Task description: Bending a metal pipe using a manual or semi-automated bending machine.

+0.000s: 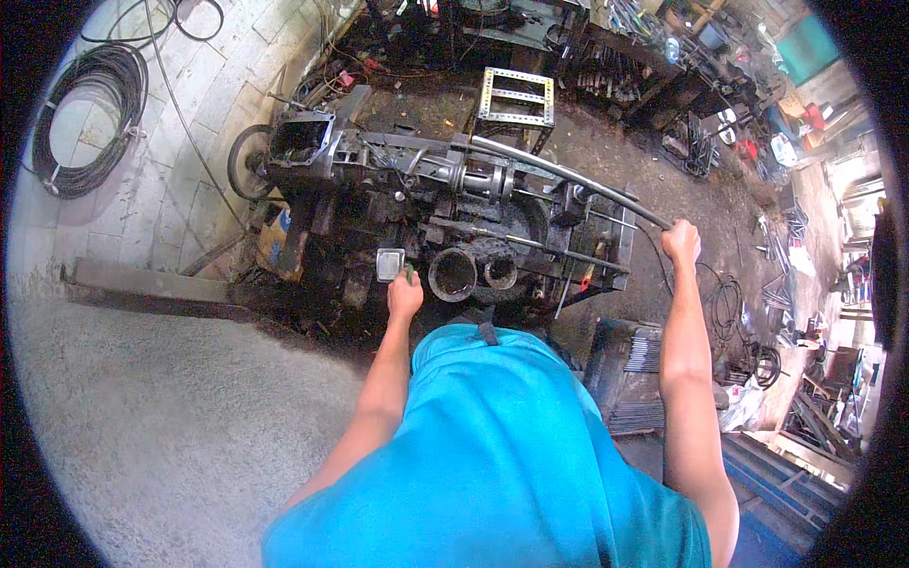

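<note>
My right hand point(681, 243) is wrapped round the near end of a long metal bar point(587, 180). The bar slopes up and left across the top of a dark, greasy lathe-like machine point(483, 182). My left hand point(405, 295) is closed round a small green handle point(410, 273) in front of the machine; what the handle belongs to is hard to make out. Just left of that hand sits a small square light-coloured container point(390, 264). To the hand's right are two round metal cups point(453, 275) point(500, 273) with dark insides.
A handwheel point(248, 163) stands at the machine's left end. Behind it is a yellow-and-white perforated metal stand point(516, 97). A coil of black cable point(90, 118) hangs on the left wall. Cluttered workbenches point(634, 47) line the back, and loose cable point(724, 308) lies on the right floor.
</note>
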`<state>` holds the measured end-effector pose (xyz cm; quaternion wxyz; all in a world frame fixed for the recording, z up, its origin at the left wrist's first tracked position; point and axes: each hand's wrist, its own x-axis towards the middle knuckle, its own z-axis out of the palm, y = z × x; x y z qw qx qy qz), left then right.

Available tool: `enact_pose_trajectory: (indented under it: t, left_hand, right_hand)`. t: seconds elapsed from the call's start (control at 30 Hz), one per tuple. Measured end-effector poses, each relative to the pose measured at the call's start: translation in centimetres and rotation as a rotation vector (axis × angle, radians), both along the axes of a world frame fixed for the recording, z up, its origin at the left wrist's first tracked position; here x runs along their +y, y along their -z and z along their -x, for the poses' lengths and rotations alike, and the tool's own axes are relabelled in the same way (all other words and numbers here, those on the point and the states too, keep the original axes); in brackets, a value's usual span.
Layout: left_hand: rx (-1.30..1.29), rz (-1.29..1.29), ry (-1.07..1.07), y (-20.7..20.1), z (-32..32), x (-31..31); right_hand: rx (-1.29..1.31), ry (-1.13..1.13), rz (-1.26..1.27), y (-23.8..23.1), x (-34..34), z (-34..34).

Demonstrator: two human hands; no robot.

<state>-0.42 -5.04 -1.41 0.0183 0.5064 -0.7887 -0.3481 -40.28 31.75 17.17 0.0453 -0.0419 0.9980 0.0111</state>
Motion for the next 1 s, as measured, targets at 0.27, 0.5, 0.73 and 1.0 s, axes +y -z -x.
enact_pose_trajectory:
  t: [0.27, 0.5, 0.73, 1.0]
  left_hand:
    - [0.013, 0.003, 0.001, -0.4, 0.0, 0.1]
    - [0.017, -0.005, -0.013, -0.3, 0.0, 0.1]
    - [0.005, -0.005, -0.012, -1.4, 0.3, 0.2]
    - [0.008, -0.006, -0.020, -1.2, 0.3, 0.0]
  right_hand:
    - [0.034, -0.005, 0.040, 0.0, 0.0, -0.8]
    - [0.038, -0.024, 0.032, 0.2, 0.1, -0.2]
    - [0.075, -0.028, 0.048, 0.3, 0.1, -0.2]
    - [0.062, 0.011, 0.072, 0.3, -0.1, -0.6]
